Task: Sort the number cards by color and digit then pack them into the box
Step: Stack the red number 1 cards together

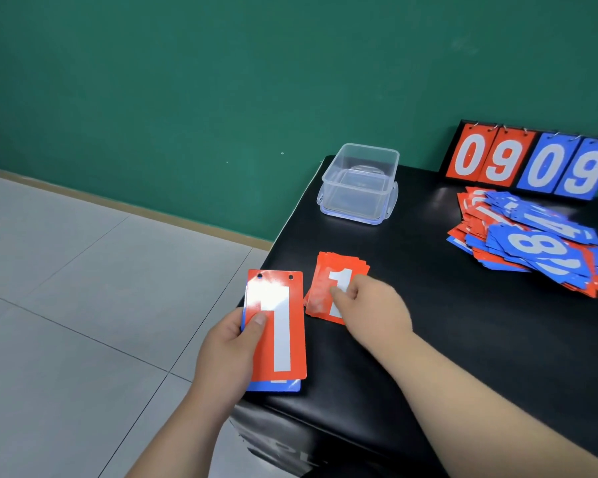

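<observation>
Left hand (221,346) grips a card stack (280,332), red 1 on top (blue underneath). Right hand (370,305) pinches the top of the red 1 pile (328,281). Still sorting. Next: move the held red 1 onto the pile. Clear box (359,182) sits empty beyond; mixed heap (532,232) far right.
</observation>
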